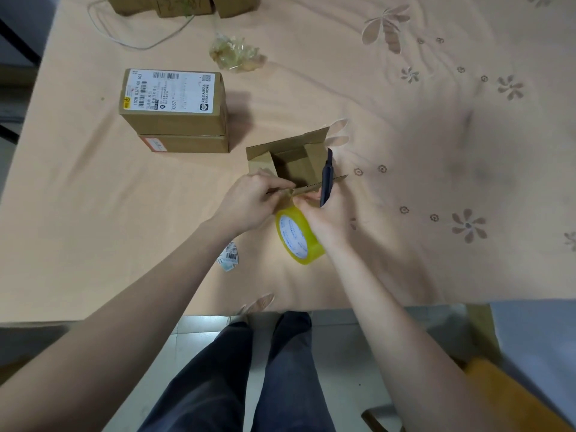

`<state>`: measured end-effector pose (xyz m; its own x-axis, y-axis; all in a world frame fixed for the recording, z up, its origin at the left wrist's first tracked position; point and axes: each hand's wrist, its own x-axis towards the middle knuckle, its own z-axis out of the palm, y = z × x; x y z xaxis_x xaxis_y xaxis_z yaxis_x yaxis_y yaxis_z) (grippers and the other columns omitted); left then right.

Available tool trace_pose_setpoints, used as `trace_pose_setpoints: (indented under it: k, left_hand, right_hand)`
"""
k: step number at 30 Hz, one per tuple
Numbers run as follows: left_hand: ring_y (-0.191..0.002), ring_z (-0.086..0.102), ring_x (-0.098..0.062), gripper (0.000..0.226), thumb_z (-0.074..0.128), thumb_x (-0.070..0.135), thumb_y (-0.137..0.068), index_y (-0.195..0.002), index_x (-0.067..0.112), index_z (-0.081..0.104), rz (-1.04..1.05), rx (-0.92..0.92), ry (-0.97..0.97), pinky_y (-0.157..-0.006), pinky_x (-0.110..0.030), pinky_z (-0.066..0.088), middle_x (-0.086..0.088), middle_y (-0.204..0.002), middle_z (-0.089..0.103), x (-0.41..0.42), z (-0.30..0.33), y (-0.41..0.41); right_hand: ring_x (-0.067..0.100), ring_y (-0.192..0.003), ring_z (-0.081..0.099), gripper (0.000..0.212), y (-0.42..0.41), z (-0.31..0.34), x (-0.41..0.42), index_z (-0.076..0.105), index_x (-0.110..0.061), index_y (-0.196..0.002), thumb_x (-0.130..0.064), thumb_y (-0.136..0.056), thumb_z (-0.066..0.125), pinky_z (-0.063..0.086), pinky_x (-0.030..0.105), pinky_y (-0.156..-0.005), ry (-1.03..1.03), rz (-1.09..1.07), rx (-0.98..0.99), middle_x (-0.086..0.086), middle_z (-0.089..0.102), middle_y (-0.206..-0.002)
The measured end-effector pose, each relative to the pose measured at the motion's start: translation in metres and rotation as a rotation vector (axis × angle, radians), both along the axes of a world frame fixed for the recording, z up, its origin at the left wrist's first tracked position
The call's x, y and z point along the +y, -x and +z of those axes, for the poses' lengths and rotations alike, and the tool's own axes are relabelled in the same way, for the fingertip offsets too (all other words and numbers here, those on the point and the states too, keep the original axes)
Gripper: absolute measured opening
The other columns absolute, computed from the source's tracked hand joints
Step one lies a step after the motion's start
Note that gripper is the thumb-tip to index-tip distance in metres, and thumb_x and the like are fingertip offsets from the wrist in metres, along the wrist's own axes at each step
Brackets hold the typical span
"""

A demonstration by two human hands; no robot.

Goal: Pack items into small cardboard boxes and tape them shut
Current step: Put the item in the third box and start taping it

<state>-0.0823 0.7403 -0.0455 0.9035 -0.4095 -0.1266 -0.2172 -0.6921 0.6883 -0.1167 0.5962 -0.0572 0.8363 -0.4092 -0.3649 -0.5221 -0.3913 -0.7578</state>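
Hanging just below both hands, nearest the body, the tape roll (297, 233) stands on edge, its yellowish ring tilted, its upper rim hidden under the right hand (324, 210); left hand (249, 201) sits just left of it, grip pinched together on the near flap of the open box (293, 163), apparently on a tape end there, though the strip itself is too clear to make out; right hand's grip is curled round a dark utility knife (326, 177), which stands nearly upright, its long axis pointing away from the body, beside the box's right wall; box lies directly beyond both hands, mouth up, flaps raised, inside too shadowed to tell what it holds; judgement: the cut or press falls between the two grips, right hand nearer the knife work, left hand anchoring; farther left on the tabletop (93, 198), two stacked sealed boxes (174, 110), well apart; beyond them a crumpled tape wad (237, 54).
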Motion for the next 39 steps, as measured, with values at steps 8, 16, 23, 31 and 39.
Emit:
trace_pose_setpoints:
  k: [8,16,23,31,39]
  left_hand:
    - [-0.092,0.058,-0.013,0.04,0.048,0.034,-0.078,-0.112,0.026,0.068,0.037,0.16,0.045,-0.083,-0.03,0.047,0.01,-0.102,0.064,0.001,0.003,0.0]
    - [-0.091,0.062,-0.025,0.023,0.052,0.028,-0.096,-0.106,0.02,0.071,-0.024,-0.067,-0.039,-0.077,-0.037,0.049,0.001,-0.1,0.071,-0.003,-0.004,-0.006]
    - [-0.084,0.06,-0.021,0.01,0.062,0.029,-0.086,-0.083,0.019,0.063,0.225,0.014,0.072,-0.077,-0.036,0.049,0.002,-0.087,0.068,-0.011,-0.007,-0.008]
    - [-0.079,0.056,-0.035,0.031,0.052,0.033,-0.095,-0.082,0.009,0.067,0.101,-0.042,-0.116,-0.065,-0.034,0.037,-0.013,-0.082,0.067,-0.014,-0.013,-0.017]
    - [-0.083,0.06,-0.025,0.025,0.055,0.033,-0.093,-0.091,0.013,0.071,0.072,0.066,-0.047,-0.071,-0.031,0.045,-0.007,-0.089,0.069,-0.015,-0.006,-0.021]
  right_hand:
    - [0.024,-0.091,0.062,0.034,-0.001,-0.001,0.012,0.053,-0.007,-0.099,-0.025,-0.076,0.071,0.043,0.03,-0.072,0.092,-0.075,-0.035,0.005,0.065,-0.097]
    - [0.024,-0.096,0.062,0.042,-0.003,-0.004,0.009,0.054,-0.004,-0.104,-0.033,-0.078,0.071,0.046,0.03,-0.081,0.021,-0.069,-0.05,0.005,0.066,-0.099]
    - [0.017,-0.091,0.056,0.035,0.002,-0.003,0.0,0.04,-0.013,-0.11,-0.023,-0.086,0.062,0.034,0.007,-0.056,-0.151,-0.078,-0.007,-0.002,0.059,-0.09]
    - [0.003,-0.079,0.058,0.056,0.005,0.003,-0.002,0.042,0.002,-0.127,-0.018,-0.081,0.067,0.035,-0.001,-0.053,-0.192,-0.021,0.029,0.004,0.062,-0.094]
    - [0.037,-0.103,0.058,0.037,0.009,0.012,0.006,0.044,-0.003,-0.118,-0.015,-0.088,0.064,0.047,0.044,-0.094,-0.258,0.05,-0.004,0.019,0.058,-0.114]
